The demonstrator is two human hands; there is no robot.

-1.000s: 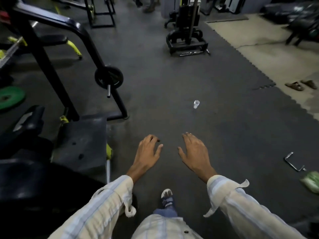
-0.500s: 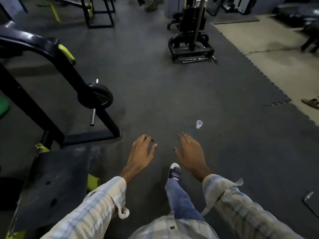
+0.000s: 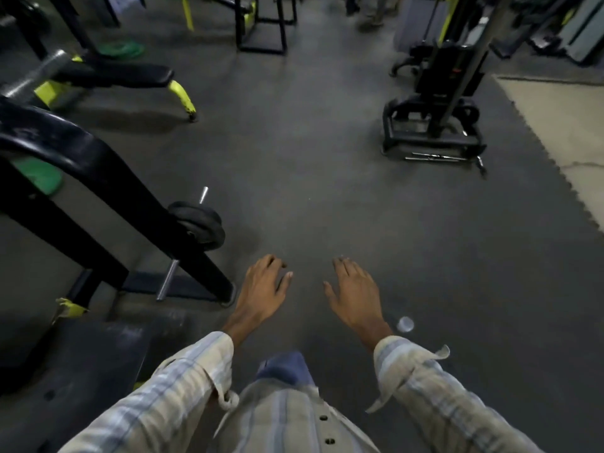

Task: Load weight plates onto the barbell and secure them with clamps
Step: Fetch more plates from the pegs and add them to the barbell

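Both the left hand (image 3: 261, 291) and right hand (image 3: 354, 294) hang empty with fingers loosely apart, so loading looks unstarted, the nearest black round rubber weight plate (image 3: 201, 225) waiting at ten o'clock, no barbell or clamps identifiable.

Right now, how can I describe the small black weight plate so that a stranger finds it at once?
Start at the big black slanted frame on the left side of the gym floor. Follow its sloping beam down towards the person's left hand; the black weight plate sits on a steel peg that crosses the beam. It is dark and round, unlike the green plates farther left.
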